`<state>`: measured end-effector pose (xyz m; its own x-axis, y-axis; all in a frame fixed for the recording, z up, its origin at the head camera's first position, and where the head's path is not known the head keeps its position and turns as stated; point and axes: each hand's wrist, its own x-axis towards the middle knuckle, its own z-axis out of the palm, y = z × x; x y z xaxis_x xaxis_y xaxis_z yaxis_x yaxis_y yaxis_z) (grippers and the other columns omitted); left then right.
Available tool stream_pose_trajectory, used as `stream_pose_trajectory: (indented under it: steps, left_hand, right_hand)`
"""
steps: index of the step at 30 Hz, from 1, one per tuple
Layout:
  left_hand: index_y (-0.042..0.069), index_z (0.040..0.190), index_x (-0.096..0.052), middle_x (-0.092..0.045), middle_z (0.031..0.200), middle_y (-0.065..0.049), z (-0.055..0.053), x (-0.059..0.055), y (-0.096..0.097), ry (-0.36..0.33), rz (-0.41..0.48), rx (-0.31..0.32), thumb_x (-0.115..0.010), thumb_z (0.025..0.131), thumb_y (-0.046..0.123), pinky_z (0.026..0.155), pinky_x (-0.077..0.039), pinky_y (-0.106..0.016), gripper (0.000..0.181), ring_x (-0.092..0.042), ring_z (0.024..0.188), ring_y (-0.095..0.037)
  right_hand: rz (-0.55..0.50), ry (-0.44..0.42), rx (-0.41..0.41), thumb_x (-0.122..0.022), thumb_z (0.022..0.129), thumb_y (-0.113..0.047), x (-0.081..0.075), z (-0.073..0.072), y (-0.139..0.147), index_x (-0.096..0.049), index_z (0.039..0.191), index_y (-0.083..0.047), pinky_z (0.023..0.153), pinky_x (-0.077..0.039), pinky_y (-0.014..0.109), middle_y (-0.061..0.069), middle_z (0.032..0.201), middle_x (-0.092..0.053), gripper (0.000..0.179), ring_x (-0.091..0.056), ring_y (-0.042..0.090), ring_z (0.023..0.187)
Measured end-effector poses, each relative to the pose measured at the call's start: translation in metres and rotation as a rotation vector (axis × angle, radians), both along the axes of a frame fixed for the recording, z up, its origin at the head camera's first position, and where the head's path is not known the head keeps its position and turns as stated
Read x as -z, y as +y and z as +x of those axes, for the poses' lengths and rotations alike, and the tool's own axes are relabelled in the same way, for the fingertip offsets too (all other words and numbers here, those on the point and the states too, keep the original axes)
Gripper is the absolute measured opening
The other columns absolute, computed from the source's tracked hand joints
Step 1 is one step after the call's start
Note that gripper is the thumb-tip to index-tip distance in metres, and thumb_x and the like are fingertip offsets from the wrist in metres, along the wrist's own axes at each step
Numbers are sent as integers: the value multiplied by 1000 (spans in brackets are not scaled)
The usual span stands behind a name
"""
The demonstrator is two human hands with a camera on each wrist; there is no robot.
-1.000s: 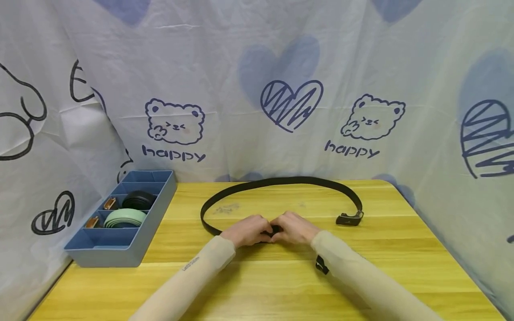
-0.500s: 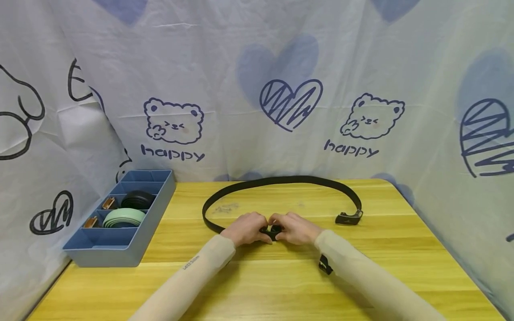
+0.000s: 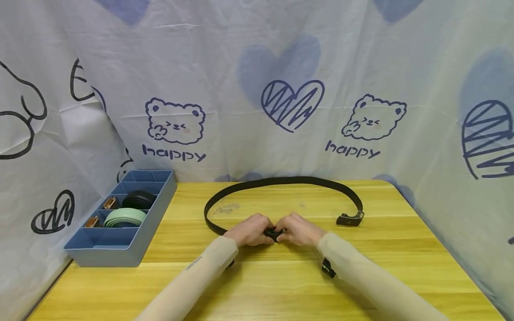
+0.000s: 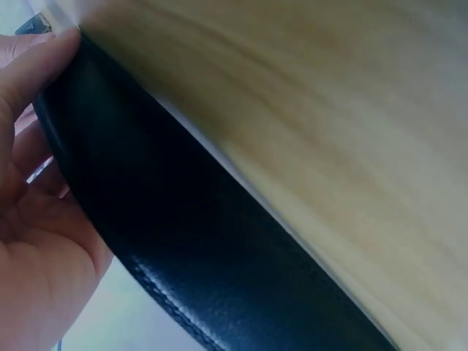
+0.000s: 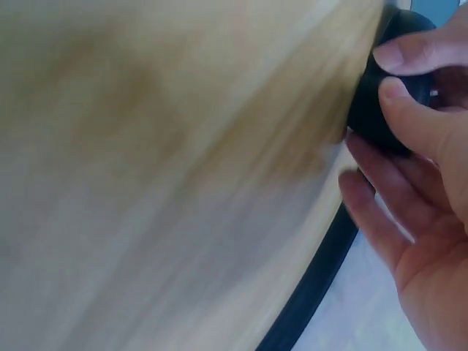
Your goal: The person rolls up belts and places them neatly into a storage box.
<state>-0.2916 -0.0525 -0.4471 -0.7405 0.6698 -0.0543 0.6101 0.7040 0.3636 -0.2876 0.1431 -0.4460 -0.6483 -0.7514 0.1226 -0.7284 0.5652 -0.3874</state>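
The head view takes in two pale sleeves (image 3: pixel 373 278) at the near side, reaching over the wood-grained tabletop (image 3: pixel 281 287). A small black object (image 3: pixel 328 268) shows just under the right sleeve. Beyond the cuffs, the left hand (image 3: pixel 250 231) and the right hand (image 3: pixel 300 230) meet nearly fingertip to fingertip. Between them sits the curled end of a black belt (image 3: pixel 289 180). The left hand pinches the strap, its thumb lying over the leather in the left wrist view. The right hand grips the dark curl with thumb and fingers, as the right wrist view shows; how many turns the curl has cannot be told.

From the left hand the belt sweeps out and around in a wide arc, standing on its edge. Its buckle (image 3: pixel 349 220) lies on the table to the right, apart from the right hand.

At the left stands a blue divided tray (image 3: pixel 108 258). The second compartment from the front holds a coiled pale green belt (image 3: pixel 125 216), the third a coiled dark belt (image 3: pixel 138 199), each beside a copper-coloured buckle.

Farthest off hangs a white curtain (image 3: pixel 225 67) printed with hearts, bears and "happy".
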Motion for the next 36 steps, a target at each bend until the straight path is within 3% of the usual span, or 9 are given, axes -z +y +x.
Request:
stream_pose_trajectory:
  steps: [2,5,9,13,22,31,36]
  left_hand:
    - [19,87,-74,-65,75,10,0,0,0,-14,9,-11,-76,86,29,59,-42,-20,11,-51,61,-5]
    - [17,85,-75,-64,71,10,-2,-1,0,-19,18,-14,-78,85,32,57,-41,-19,15,-51,58,-5]
    - [17,87,-73,-63,70,10,-4,-2,-2,-36,29,18,-78,84,33,57,-40,-19,16,-49,57,-4]
    - [18,89,-73,-63,70,10,-4,-2,-1,-61,50,42,-78,85,30,57,-39,-19,14,-49,58,-4]
    - [16,81,-76,-64,64,9,-2,-1,2,-82,119,-19,-80,83,24,53,-39,-18,8,-48,51,-5]
    - [18,103,-70,-61,79,7,-6,-4,-7,-189,86,70,-80,83,19,63,-38,-21,23,-47,65,-7]
    - [18,92,-72,-59,70,8,-8,-2,-6,-155,115,92,-81,82,20,61,-37,-19,14,-46,60,-5]
  right_hand:
    - [6,59,-3,-76,85,-16,-1,2,0,-78,97,-11,76,-49,26,-1,100,-65,13,-55,10,88]
    - [25,140,2,-79,83,-19,-1,4,1,-77,85,-6,74,-40,27,-3,91,-46,13,-42,13,88]
    - [30,138,-14,-78,84,-19,-1,2,2,-78,88,-6,71,-32,26,-5,82,-34,14,-35,12,82]
    - [35,101,-41,-76,86,-19,0,1,3,-78,105,-12,71,-33,24,-6,81,-39,21,-37,9,78]
    - [36,108,-36,-73,89,-20,-3,4,-3,-78,99,-17,67,-39,21,-3,79,-53,12,-41,6,69]
    - [46,120,-108,-74,87,-17,-1,-2,-1,-78,102,-15,71,-44,23,-5,82,-54,15,-47,6,74]
    - [40,96,-138,-74,88,-17,-2,-4,2,-78,104,-16,70,-44,21,-5,85,-56,17,-49,5,76]
